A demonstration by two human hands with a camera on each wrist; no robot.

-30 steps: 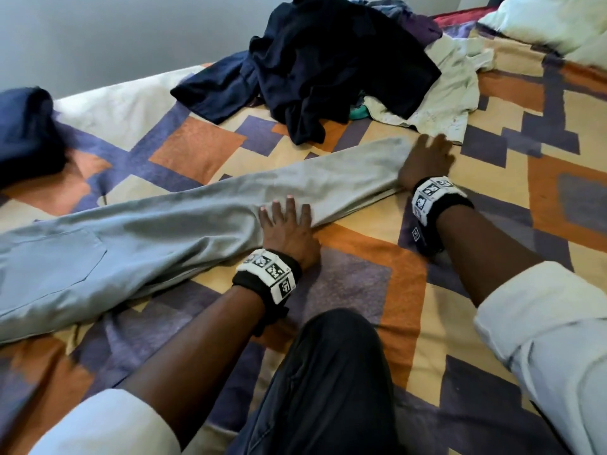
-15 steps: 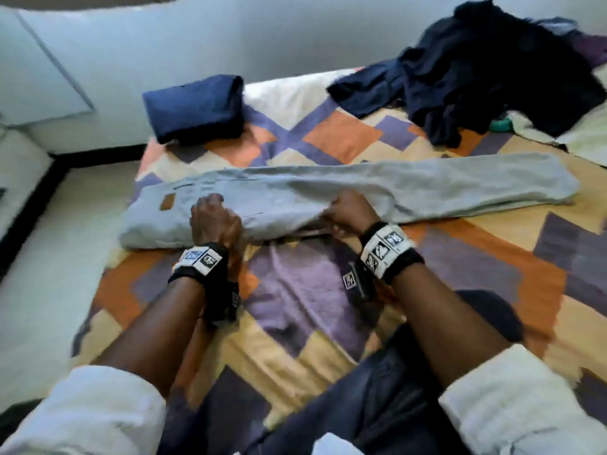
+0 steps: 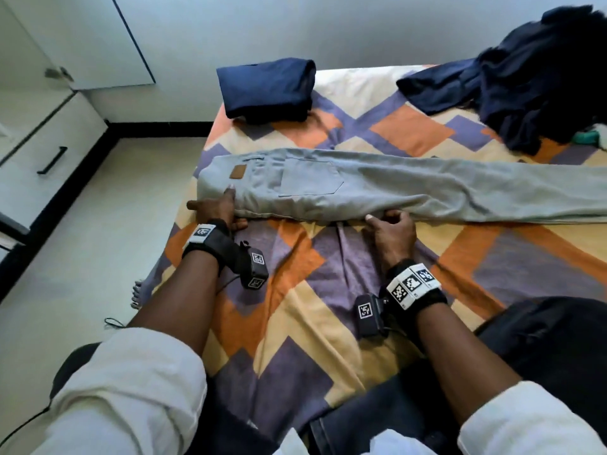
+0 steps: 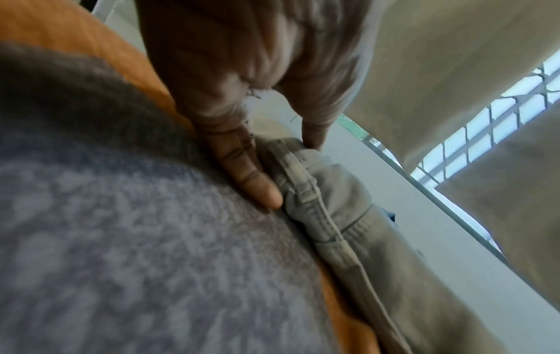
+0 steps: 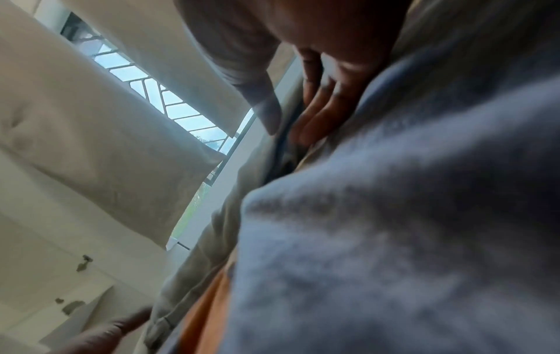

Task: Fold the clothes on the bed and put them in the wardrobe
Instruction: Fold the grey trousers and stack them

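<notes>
Grey trousers (image 3: pixel 377 188) lie lengthwise across the patterned bedspread (image 3: pixel 295 307), waist to the left, back pocket up, legs running off to the right. My left hand (image 3: pixel 220 208) is at the waist corner. In the left wrist view my left hand (image 4: pixel 289 170) pinches the waistband of the trousers (image 4: pixel 333 203), one finger on top and the thumb against the edge. My right hand (image 3: pixel 391 224) grips the near edge around the seat. The right wrist view shows my right hand (image 5: pixel 291 129) with its fingers tucked under the cloth (image 5: pixel 212 239) and the thumb above.
A folded navy garment (image 3: pixel 266 90) sits at the far left corner of the bed. A heap of dark unfolded clothes (image 3: pixel 525 77) lies at the far right. A white wardrobe (image 3: pixel 49 44) with a black-handled drawer (image 3: pixel 52 159) stands left, across pale floor. My knee (image 3: pixel 542 339) rests on the bed.
Both hands have left the trouser leg and moved left, to the waist and seat edge. They pressed flat a second ago and now grip the cloth. The view has swung left.
</notes>
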